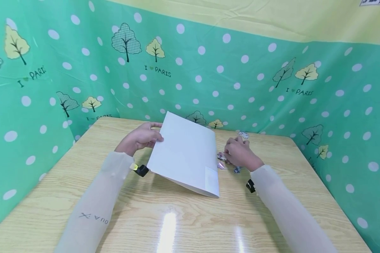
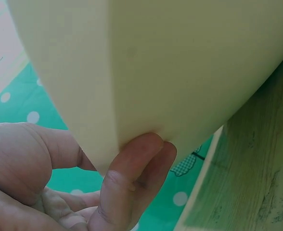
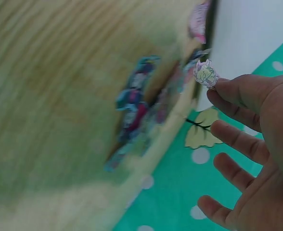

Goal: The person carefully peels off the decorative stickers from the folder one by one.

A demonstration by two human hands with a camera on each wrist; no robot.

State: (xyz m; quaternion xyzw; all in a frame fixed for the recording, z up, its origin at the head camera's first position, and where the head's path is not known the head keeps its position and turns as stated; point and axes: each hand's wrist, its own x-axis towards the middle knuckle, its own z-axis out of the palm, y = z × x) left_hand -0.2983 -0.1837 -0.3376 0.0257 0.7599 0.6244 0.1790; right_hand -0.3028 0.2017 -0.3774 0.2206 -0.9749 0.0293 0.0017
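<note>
A white card sheet, which looks like a folder (image 1: 187, 151), is tilted up over the table's middle. My left hand (image 1: 144, 137) pinches its left edge, and in the left wrist view the fingers (image 2: 124, 173) press on its underside near a corner. To the right of the folder, my right hand (image 1: 241, 154) holds a small sticker-like cutout (image 3: 206, 74) between thumb and index finger, the other fingers spread. Several colourful cutouts (image 3: 134, 91) lie on the table by that hand, partly hidden by it in the head view.
The wooden table (image 1: 139, 225) runs back to a green dotted curtain (image 1: 209, 84). A pale cutout (image 1: 243, 135) lies near the far edge, beyond the right hand. Small black cameras are strapped at both wrists.
</note>
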